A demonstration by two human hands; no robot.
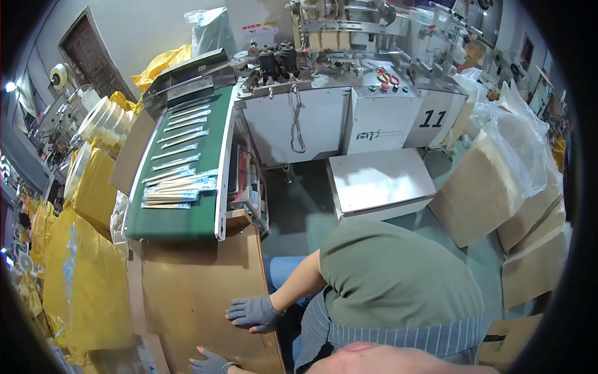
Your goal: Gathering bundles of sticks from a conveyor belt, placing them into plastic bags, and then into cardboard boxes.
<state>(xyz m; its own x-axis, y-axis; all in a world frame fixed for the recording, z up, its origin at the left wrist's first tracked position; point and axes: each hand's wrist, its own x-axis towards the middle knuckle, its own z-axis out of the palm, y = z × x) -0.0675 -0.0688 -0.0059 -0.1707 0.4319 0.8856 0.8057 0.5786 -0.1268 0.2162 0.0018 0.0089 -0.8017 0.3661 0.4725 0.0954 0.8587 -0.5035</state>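
Note:
My right hand, in a grey glove with bare fingertips, lies palm down near the right edge of a brown wooden board. Its fingers are stretched out and hold nothing. Lower down, my left hand, gloved alike and with a band at the wrist, rests on the same board; the lower edge cuts part of it off. Its visible fingers are apart. Beyond the board slopes a green conveyor belt. Several wrapped chopstick packs lie heaped on its near part, and single ones are spaced out farther up.
Behind the belt stands a white machine with scissors on top. A low white box sits before it. Large brown cartons with plastic covers stand at right, yellow bags at left. A cardboard box is lower right.

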